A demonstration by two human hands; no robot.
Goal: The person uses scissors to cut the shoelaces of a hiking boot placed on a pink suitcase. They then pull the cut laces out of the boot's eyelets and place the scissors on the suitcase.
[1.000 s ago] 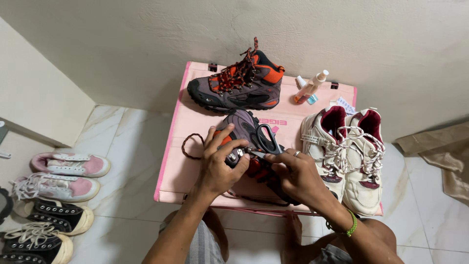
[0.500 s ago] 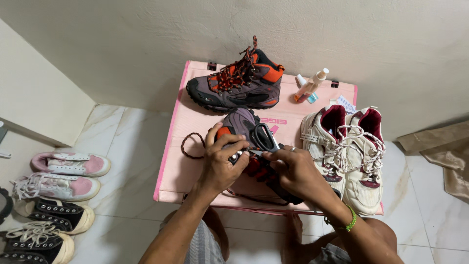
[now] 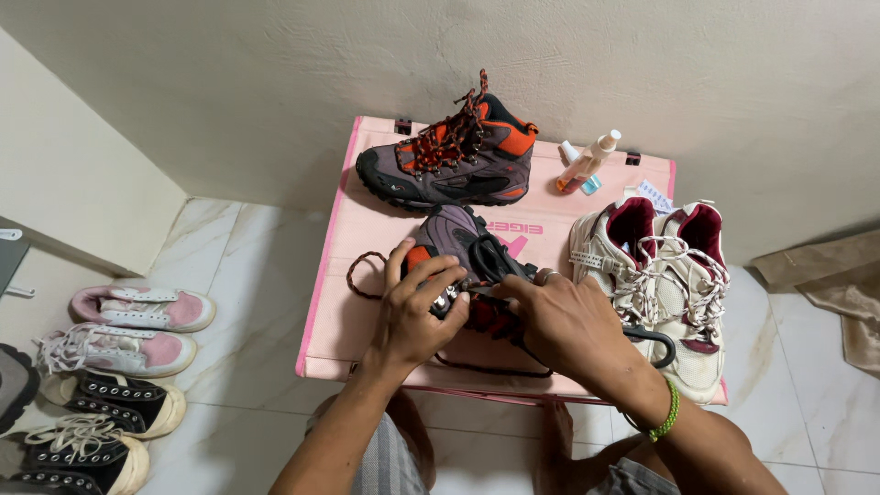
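Observation:
A grey and orange hiking boot (image 3: 458,246) lies on the pink table (image 3: 367,229) right in front of me. My left hand (image 3: 417,312) grips its left side at the metal eyelets. On the boot's right side, my right hand (image 3: 564,321) pinches the dark lace; a green band sits on that wrist. A loop of lace (image 3: 362,275) trails off to the left on the table. The matching boot (image 3: 449,160) stands laced at the table's back.
A pair of white and maroon sneakers (image 3: 665,275) sits on the table's right. A small spray bottle (image 3: 587,163) lies near the wall. Pink sneakers (image 3: 137,321) and black canvas shoes (image 3: 92,431) line the tiled floor at left. A beige cloth (image 3: 825,284) lies at right.
Both hands have shifted slightly on the boot, the left fingers curling tighter over the eyelets. The lace loop on the left stays in place.

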